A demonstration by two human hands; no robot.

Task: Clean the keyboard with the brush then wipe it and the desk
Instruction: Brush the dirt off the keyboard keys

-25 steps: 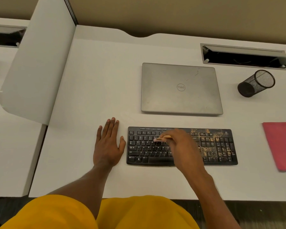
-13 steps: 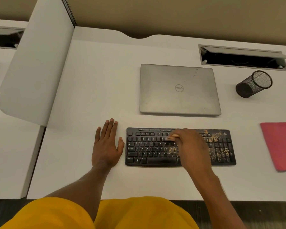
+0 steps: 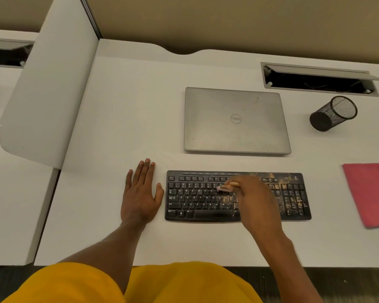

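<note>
Gripping the brush [image 3: 229,186] over the keyboard [image 3: 197,197], right hand [image 3: 253,200]; left hand [image 3: 140,191] spread flat.

Brush [image 3: 228,187] in right hand [image 3: 255,202] over keyboard [image 3: 195,199]

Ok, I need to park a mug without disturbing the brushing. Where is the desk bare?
Widest bare desk: left of the laptop, across to the divider, beyond the left hand. Also behind the laptop. Crowded: the keyboard under the right hand and brush; the right side with mesh cup and pink cloth.
</note>
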